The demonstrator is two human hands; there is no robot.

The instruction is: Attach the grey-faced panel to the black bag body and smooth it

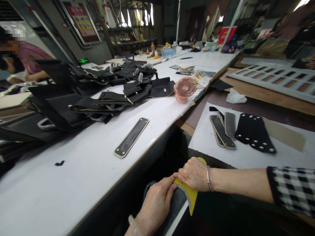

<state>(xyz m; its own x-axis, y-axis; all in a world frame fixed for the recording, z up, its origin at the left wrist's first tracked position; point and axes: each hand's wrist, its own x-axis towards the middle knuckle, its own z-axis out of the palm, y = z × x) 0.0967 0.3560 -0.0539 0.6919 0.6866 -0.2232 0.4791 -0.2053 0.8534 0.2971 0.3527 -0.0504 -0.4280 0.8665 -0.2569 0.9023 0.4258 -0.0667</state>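
Observation:
My right hand (194, 173) is closed over a bent yellow sheet (192, 193) with a pale edge, low at the centre right. My left hand (157, 198) meets it from the left, fingers pressed together at the sheet's upper edge and thumb against it. Beneath both hands is a dark grey surface (176, 205) with a white band along it; what it belongs to I cannot tell. On the white table (81, 193) to the left lies a dark strap piece (131, 137) with a beige border and metal studs at both ends.
Black bags (110, 101) are heaped on the table's left, beside a pink fan (185, 89). At right, a white sheet (199, 137) bears more strap pieces (221, 131) and black studded pieces (254, 131). Farther back is a slotted white rack (273, 80). A person (31, 59) works at far left.

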